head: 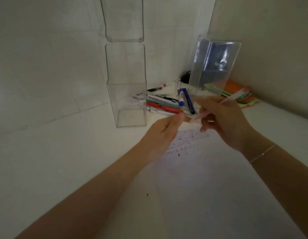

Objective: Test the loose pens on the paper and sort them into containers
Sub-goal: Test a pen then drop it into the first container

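Both hands meet above the top edge of the paper (210,178), just right of the frame's middle. The right hand (225,118) has its grip closed around a pink pen (236,97), which slants up toward the right. The left hand (164,130) pinches the pen's lower end, seemingly at the cap or tip, though motion blur hides which.

My guess is that the step in hand is readying this pen for a test stroke: uncapping it, or perhaps recapping it after one. Rows of small scribbles (186,140) already mark the paper just below the hands. The next move probably calls for bringing the tip down onto a blank patch, then choosing a container.

The loose pens (167,102) lie heaped at centre frame on the white table (63,161), between a tall clear container (127,100) on the left and a tilted clear container (213,66) at upper right. Coloured sticky notes (236,94) sit by the right wall.

Open room lies lower down the sheet and to the left. Up top it is crowded: walls close the corner, and the tall container stands near the left hand, easily knocked.
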Tool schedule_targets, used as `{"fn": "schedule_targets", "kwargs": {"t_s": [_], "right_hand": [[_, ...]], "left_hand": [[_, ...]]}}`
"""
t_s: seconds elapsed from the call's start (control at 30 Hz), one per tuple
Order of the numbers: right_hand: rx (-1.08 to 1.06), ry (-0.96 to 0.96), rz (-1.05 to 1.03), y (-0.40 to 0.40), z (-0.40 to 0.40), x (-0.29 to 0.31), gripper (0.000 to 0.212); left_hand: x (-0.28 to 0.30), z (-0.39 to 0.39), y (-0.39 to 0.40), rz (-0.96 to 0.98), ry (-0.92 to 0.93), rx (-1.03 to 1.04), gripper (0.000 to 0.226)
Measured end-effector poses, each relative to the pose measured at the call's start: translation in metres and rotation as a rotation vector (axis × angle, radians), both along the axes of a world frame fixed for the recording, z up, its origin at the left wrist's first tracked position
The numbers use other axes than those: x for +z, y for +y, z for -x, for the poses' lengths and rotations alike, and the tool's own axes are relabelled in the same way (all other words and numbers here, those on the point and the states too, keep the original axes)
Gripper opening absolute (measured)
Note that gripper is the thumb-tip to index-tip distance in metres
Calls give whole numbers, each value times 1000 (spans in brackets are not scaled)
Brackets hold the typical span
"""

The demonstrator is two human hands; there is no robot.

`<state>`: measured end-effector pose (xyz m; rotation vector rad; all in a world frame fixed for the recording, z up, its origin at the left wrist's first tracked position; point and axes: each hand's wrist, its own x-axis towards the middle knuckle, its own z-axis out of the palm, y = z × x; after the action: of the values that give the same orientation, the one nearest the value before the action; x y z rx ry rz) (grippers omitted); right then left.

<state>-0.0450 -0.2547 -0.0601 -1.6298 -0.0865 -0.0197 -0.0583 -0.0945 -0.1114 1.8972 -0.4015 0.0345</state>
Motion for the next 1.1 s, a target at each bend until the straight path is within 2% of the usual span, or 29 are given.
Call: {"fn": "schedule_targets", "kwargs": {"t_s": [0.1, 0.23, 0.33, 0.43, 0.6, 0.83, 0.97, 1.1], "right_hand": [[-256, -12, -131, -7, -4, 5, 19], [-197, 71, -123, 5, 1, -8, 4], [-164, 97, -35, 27, 9, -23, 14], [-128, 124, -91, 42, 14, -41, 27], [-111, 159, -88, 55, 17, -62, 21], [-91, -12, 246, 59, 26, -70, 35], [-30, -15, 256, 61, 26, -71, 32], [-9, 1, 254, 62, 25, -72, 35]], "left_hand": [[0, -11, 9, -280, -151, 143, 36], [-9, -26, 22, -754, -325, 118, 36], [-16, -31, 25, -946, -453, 52, 32], [-24, -33, 24, -947, -502, 30, 30], [-30, -37, 27, -851, -478, 25, 24], [-34, -43, 29, -775, -456, 33, 29], [-34, -43, 28, -769, -431, 25, 40], [-35, -44, 29, -769, -427, 33, 33]]}}
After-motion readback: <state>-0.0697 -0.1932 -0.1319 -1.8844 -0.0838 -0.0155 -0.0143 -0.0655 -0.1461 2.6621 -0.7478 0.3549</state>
